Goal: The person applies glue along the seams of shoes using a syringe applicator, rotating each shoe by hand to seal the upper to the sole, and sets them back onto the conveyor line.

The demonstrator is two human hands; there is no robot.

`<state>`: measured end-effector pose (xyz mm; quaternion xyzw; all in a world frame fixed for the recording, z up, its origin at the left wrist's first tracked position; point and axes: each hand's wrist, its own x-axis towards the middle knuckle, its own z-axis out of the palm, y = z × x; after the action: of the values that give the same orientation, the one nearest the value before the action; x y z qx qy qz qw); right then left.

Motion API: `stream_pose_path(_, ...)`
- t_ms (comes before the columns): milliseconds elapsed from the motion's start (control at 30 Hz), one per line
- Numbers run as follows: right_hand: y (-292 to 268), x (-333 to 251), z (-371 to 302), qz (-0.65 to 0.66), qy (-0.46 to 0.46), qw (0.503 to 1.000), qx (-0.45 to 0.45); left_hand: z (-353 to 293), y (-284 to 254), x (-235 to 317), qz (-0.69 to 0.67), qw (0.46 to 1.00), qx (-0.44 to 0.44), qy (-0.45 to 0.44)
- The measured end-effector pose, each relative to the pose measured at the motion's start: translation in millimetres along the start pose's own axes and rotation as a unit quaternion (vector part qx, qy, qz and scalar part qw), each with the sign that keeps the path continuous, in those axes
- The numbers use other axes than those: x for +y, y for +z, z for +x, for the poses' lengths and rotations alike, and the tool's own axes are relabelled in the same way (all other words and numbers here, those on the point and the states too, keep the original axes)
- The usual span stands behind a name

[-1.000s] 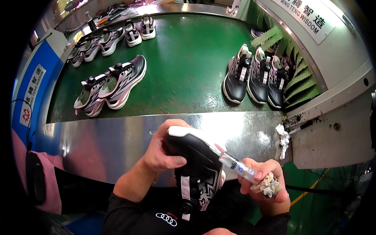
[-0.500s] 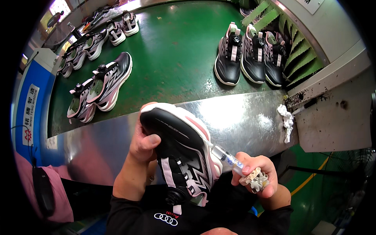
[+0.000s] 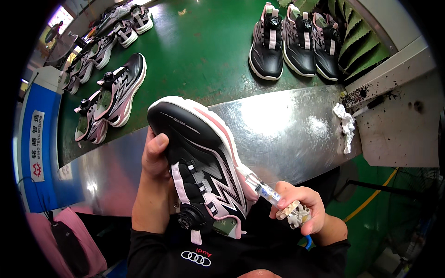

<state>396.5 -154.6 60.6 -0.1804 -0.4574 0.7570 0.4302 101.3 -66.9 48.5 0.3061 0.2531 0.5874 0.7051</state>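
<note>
My left hand point(image 3: 155, 155) grips a black sneaker point(image 3: 197, 134) with pink and white trim, its fingers behind the sole and its thumb along the forefoot edge. The sneaker is tilted, toe up and away, heel and black dial closure toward my body. In my right hand point(image 3: 309, 199) is a clear syringe point(image 3: 262, 187) with a whitish tip. That tip meets the sneaker's side at the seam between the upper and the pink-white midsole. Crumpled whitish tissue point(image 3: 299, 216) is also held in the right hand, behind the syringe.
A metal ledge point(image 3: 278, 120) borders the green work surface point(image 3: 199, 60). Several sneakers point(image 3: 266, 51) stand at the far right, near green flaps point(image 3: 364, 51); more sneakers point(image 3: 123, 92) line the left. White crumpled tissue point(image 3: 344, 127) lies by the right-hand machine panel point(image 3: 403, 125).
The sneaker has shifted left and slightly up in view. Along its midsole seam, the syringe tip now sits closer to the heel. Both hands keep their holds.
</note>
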Motion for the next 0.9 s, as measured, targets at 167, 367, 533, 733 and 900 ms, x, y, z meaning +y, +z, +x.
stream_pose_path(167, 1, 3, -9, -0.019, 0.0, 1.0, -0.006, 0, -3, 0, -0.023, 1.0, 0.017, 0.001)
stream_pose_path(367, -1, 6, -17, -0.058, -0.034, 0.997, -0.029, 0, -12, -1, -0.042, 0.997, 0.057, -0.02)
stream_pose_path(533, -1, 10, -26, -0.071, -0.047, 0.996, -0.027, -2, -19, -4, -0.088, 0.991, 0.094, -0.044)
stream_pose_path(733, -2, 17, -36, -0.078, -0.058, 0.995, -0.026, 0, -20, -6, -0.121, 0.988, 0.064, -0.066)
stream_pose_path(900, -3, 20, -41, -0.086, -0.071, 0.993, -0.025, 1, -28, -3, -0.098, 0.989, 0.091, -0.069)
